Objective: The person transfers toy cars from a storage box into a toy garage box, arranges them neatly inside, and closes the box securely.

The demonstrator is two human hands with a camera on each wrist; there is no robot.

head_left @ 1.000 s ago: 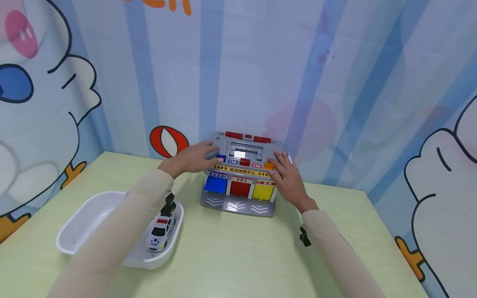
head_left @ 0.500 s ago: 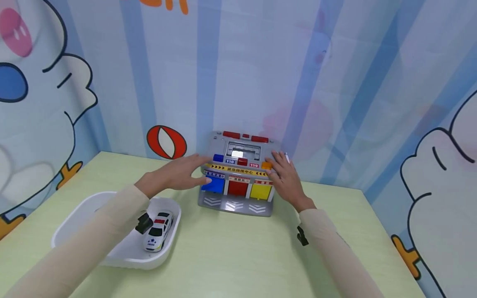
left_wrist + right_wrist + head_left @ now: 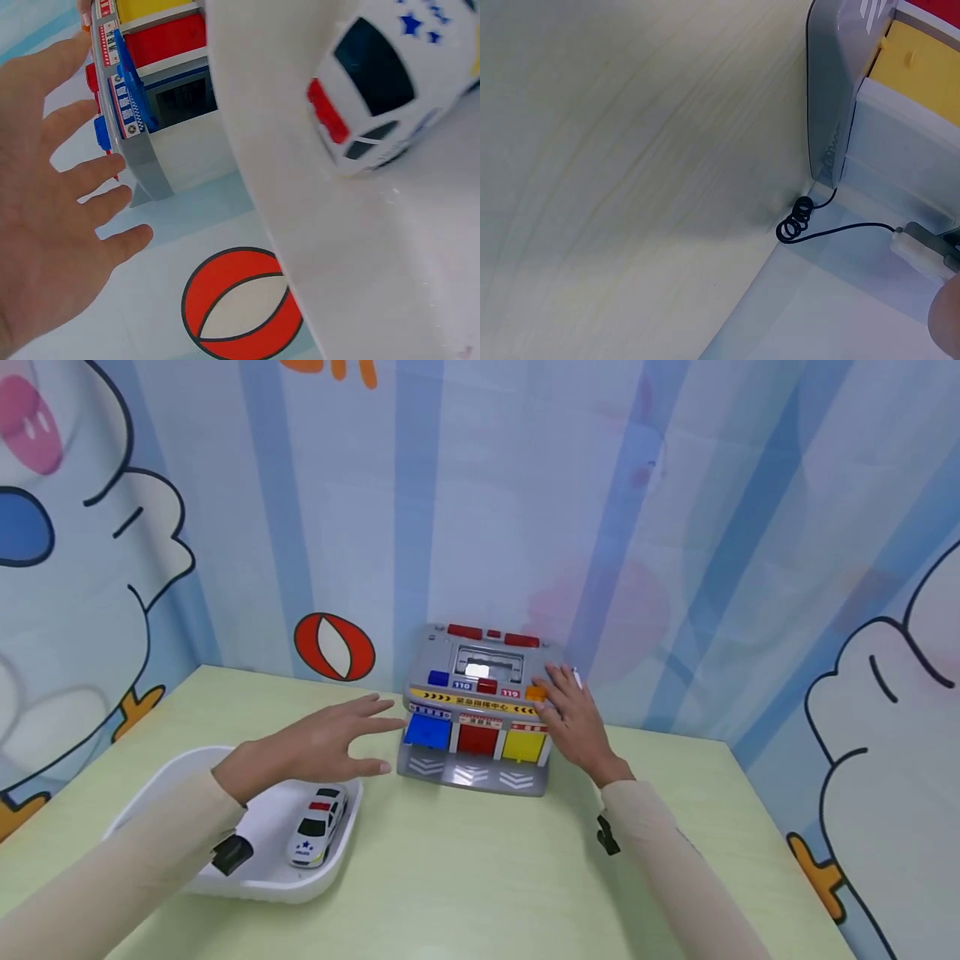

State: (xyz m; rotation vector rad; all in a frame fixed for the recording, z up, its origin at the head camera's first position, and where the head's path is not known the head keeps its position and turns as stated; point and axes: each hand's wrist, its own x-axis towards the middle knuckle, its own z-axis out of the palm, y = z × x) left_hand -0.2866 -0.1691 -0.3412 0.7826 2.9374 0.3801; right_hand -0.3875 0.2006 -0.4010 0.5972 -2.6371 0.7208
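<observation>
A grey toy emergency station [image 3: 472, 702] stands at the back of the table, with blue, red and yellow garage doors. Its blue door [image 3: 135, 82] is swung outward, showing a dark opening in the left wrist view. My right hand [image 3: 577, 718] rests on the station's right side, fingers by the orange button [image 3: 536, 693]. My left hand [image 3: 322, 743] is spread in the air left of the station, above the white basin [image 3: 352, 827], holding nothing. A white toy police car [image 3: 318, 828] lies inside that basin.
The pale green table [image 3: 480, 877] backs onto a striped cartoon curtain [image 3: 487, 510]. A black coiled cord [image 3: 795, 221] runs from the station's right side to a white and grey piece [image 3: 922, 251].
My left hand has come off the station's left top, moving left and toward me over the basin, fingers spread. My right hand has stayed on the station.
</observation>
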